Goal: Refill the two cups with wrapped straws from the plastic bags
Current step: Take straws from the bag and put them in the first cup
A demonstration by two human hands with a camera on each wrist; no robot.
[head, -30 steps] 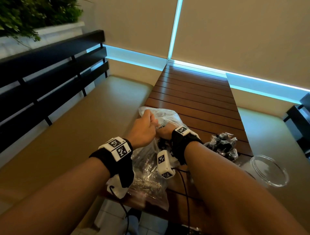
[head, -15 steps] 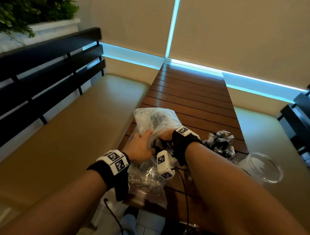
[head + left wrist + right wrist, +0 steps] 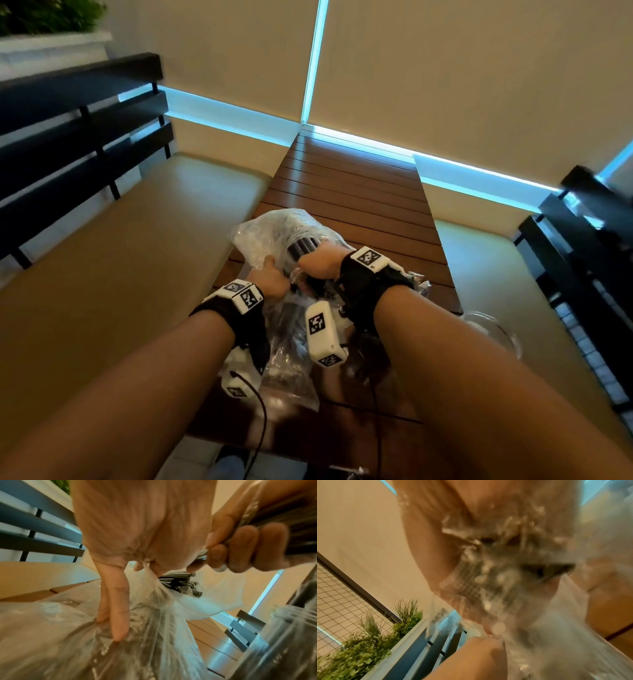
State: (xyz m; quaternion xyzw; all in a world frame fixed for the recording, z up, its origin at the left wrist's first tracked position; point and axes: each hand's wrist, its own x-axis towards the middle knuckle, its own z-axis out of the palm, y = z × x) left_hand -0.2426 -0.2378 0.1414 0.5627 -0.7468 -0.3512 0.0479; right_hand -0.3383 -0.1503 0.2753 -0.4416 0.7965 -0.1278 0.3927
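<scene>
A clear plastic bag of black wrapped straws lies on the near end of the slatted wooden table. My left hand pinches the bag's film, and in the left wrist view its thumb presses down on the bag. My right hand grips a bundle of wrapped straws at the bag's mouth; its fingers curl round the bundle. Straw ends show inside the film. The right wrist view is blurred, with straws in the fist. A clear cup stands to the right.
A second bag of straws peeks out behind my right wrist. Padded benches with black slatted backs flank the table. Cables hang from my wrist cameras over the near table edge. The clear cup stands close to the bag.
My left hand dropped from the bag's top to its mouth and took hold of the film. My right hand has drawn a dark bundle of straws up into sight.
</scene>
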